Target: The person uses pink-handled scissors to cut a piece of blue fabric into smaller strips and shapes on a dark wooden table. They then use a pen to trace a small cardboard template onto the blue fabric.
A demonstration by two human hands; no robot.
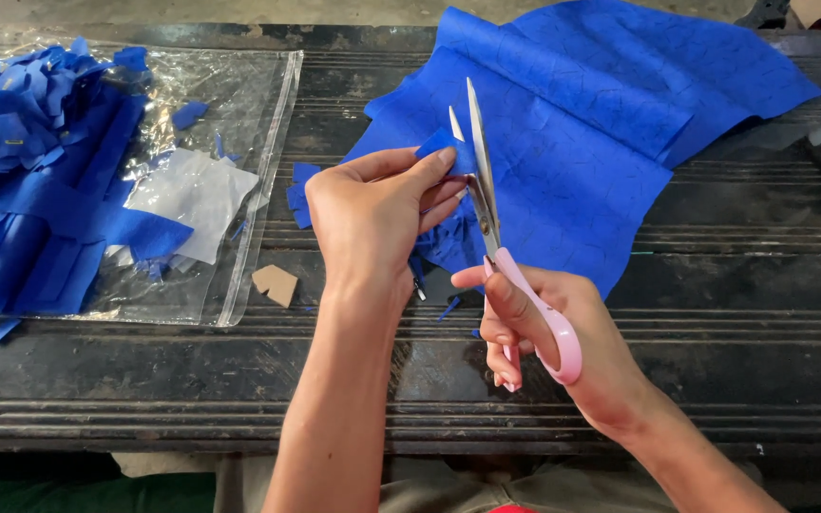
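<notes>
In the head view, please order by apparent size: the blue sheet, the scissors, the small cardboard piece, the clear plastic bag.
1. blue sheet
2. clear plastic bag, looks close to the sheet, so unsure
3. scissors
4. cardboard piece

A small craft workshop — worn black workbench (144, 370), blue fabric sheet (601, 104), heaped offcuts (21, 114).
</notes>
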